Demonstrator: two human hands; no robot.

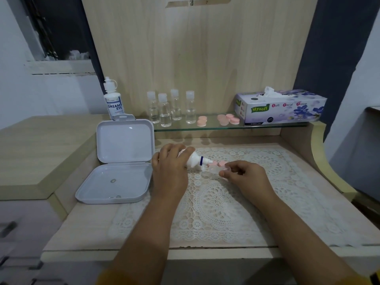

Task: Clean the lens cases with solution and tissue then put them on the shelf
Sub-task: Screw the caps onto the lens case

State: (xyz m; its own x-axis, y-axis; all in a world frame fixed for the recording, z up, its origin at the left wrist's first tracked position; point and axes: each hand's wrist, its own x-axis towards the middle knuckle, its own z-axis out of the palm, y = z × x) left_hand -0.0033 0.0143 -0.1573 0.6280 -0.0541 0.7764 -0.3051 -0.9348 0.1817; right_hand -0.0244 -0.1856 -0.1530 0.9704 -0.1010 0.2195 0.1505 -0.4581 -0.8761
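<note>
A home dressing corner, pale wooden desk (61,233) laid with a lace mat (226,212), glass shelf (267,126) carrying a tissue box (281,109), drawers (20,233) beside it

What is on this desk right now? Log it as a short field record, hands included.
left hand: grips a white solution bottle, tipped, nozzle toward the lens case
right hand: pinches a clear lens case on the lace mat
pink caps: beside the nozzle
white box: open, left of the mat
glass shelf: carries four clear vials, pink lids, tissue box
</note>
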